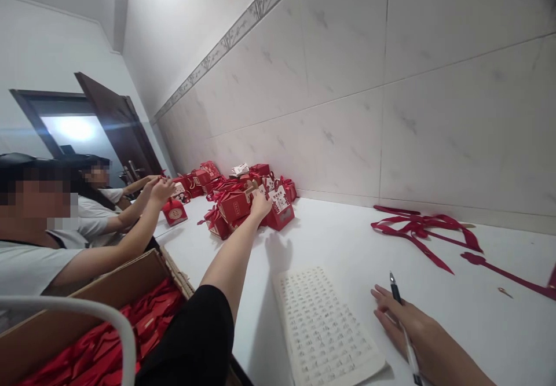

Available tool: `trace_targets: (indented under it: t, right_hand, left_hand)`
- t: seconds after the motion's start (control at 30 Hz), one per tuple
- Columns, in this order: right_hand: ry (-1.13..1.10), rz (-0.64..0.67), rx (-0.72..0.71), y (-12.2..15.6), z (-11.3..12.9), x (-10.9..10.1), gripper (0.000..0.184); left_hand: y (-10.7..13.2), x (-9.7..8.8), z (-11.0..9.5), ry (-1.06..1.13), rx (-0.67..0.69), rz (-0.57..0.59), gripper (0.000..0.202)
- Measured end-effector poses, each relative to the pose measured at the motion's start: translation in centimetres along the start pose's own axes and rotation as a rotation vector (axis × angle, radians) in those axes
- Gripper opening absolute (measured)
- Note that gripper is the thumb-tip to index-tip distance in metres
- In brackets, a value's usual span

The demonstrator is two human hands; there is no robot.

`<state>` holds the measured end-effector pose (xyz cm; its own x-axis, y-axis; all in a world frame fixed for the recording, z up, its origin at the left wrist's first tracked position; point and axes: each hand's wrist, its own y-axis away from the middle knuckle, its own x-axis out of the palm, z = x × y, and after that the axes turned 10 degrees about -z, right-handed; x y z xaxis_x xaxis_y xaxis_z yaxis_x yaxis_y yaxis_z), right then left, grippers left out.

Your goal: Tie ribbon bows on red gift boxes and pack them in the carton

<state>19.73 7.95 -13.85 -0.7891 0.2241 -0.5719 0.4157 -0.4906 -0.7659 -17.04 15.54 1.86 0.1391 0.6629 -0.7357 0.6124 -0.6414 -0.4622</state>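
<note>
My left hand [260, 205] is stretched far forward to a pile of red gift boxes. Its fingers are closed at the top of a red gift box [281, 218] with a white printed tag, though the exact grip is partly hidden. Another red box [235, 207] leans just left of that hand. A pen [395, 291] with a black tip end and clear barrel rests in my right hand [403, 319], held between thumb and fingers above the white table. Between my arms lies a sheet of handwritten paper [324, 325], covered with rows of writing.
Dark red ribbons [419, 227] lie on the table at right by the tiled wall. At lower left stands a cardboard box [108, 279] of red material, behind a curved white bar [99, 311]. Two co-workers sit at left; a small red box [175, 212] stands near their hands.
</note>
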Motion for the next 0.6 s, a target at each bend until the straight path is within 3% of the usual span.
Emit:
trace_targets:
  t: [0.17, 0.37, 0.6]
  right_hand:
    - [0.021, 0.009, -0.018, -0.4, 0.4, -0.1, 0.045]
    - [0.026, -0.020, 0.035, -0.7, 0.9, -0.1, 0.053]
    - [-0.011, -0.031, 0.025, -0.5, 0.3, 0.2, 0.050]
  left_hand:
    - [-0.3, 1.0, -0.8, 0.028, 0.010, -0.001, 0.037]
    - [2.3, 1.6, -2.7, -0.004, 0.104, 0.044, 0.021]
    - [7.8, -1.3, -5.5, 0.112, 0.365, 0.102, 0.023]
